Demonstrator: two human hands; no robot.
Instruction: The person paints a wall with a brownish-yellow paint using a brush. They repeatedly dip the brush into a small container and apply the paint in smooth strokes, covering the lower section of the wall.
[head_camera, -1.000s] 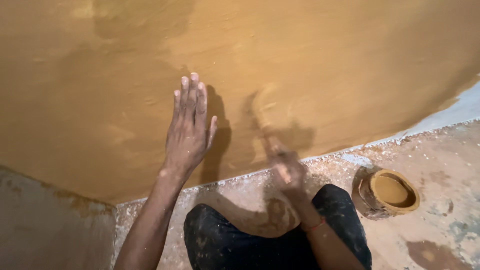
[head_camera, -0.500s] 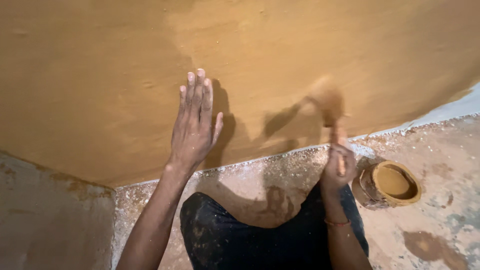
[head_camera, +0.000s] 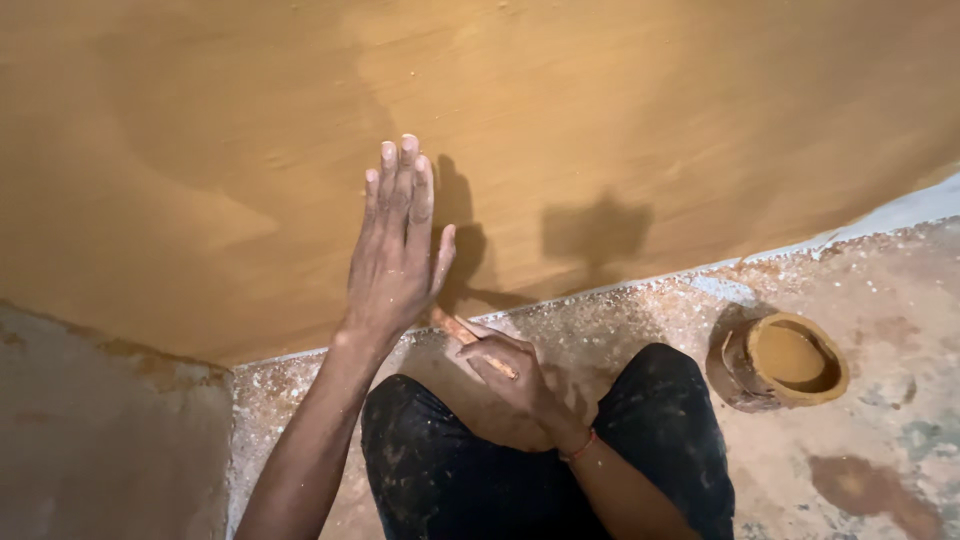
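My left hand (head_camera: 395, 245) lies flat against an ochre, mud-coated wall (head_camera: 620, 120), fingers together and pointing up. My right hand (head_camera: 505, 365) is low in front of my knees, closed around a thin brush handle (head_camera: 462, 333) smeared with the same ochre colour; the tip points up-left toward the base of my left palm. The brush head is hidden behind my left hand. A small round pot (head_camera: 785, 360) of ochre paste stands on the floor to my right.
My knees in dark, paint-flecked trousers (head_camera: 660, 420) fill the lower middle. The speckled floor (head_camera: 900, 460) has brown stains at the right. A grey unpainted wall patch (head_camera: 100, 430) sits at lower left. A pale strip runs along the wall's foot.
My right hand has swung from the pot side back left and down to the wall's foot, below my left hand. My left hand has stayed flat on the wall.
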